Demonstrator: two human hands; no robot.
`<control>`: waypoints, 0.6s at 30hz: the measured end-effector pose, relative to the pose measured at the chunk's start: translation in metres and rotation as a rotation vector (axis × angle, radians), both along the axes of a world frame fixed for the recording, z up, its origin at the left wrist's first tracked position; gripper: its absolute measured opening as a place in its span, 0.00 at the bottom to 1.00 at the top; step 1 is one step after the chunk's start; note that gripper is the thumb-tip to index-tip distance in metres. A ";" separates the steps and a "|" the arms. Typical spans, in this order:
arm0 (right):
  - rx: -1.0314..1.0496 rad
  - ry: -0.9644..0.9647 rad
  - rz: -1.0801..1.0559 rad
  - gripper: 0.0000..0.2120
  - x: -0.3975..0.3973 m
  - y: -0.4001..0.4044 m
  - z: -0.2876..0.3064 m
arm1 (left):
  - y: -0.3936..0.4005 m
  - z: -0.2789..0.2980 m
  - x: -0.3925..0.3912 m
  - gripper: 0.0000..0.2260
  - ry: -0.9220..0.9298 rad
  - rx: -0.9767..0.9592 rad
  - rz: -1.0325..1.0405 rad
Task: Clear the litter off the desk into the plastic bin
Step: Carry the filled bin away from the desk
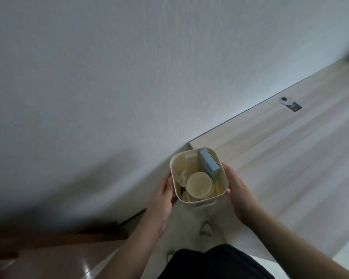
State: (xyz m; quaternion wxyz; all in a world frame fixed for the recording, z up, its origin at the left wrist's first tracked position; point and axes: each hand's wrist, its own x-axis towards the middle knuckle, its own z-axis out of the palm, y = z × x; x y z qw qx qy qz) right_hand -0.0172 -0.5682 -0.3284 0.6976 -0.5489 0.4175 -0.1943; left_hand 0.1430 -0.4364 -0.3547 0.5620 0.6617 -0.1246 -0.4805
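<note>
Both hands clasp the cream plastic bin (198,176), the left hand (161,195) pressed flat on one wall and the right hand (237,190) on the opposite wall, so the bin sits between the grip of each. Inside lie a paper cup (199,185), a blue box (209,163) and crumpled tissue (182,176). Litter seems already collected; the likely next move is setting the bin down steadily. Beyond the right grip, the desk (290,141) carries only a small dark item (290,103).

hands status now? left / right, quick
Left hand: closed on the left side of the plastic bin.
Right hand: closed on the bin's right side; both hold it.
</note>
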 end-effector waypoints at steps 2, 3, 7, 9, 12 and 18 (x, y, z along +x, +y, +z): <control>0.009 -0.008 -0.045 0.18 -0.006 -0.017 -0.002 | -0.023 0.001 -0.002 0.16 0.040 0.001 -0.036; 0.015 -0.010 -0.059 0.18 -0.009 -0.025 -0.004 | -0.034 0.001 -0.002 0.16 0.080 0.001 -0.046; 0.004 -0.017 -0.070 0.16 -0.022 -0.058 -0.009 | -0.075 0.008 -0.006 0.17 0.132 -0.018 -0.123; -0.010 -0.012 -0.067 0.16 -0.026 -0.077 -0.010 | -0.096 0.012 -0.007 0.23 0.124 -0.018 -0.157; -0.015 0.001 -0.058 0.18 -0.027 -0.106 -0.015 | -0.124 0.013 -0.008 0.28 0.124 0.005 -0.215; 0.031 0.030 -0.022 0.14 -0.019 -0.151 -0.032 | -0.165 -0.001 -0.007 0.22 0.213 0.051 -0.174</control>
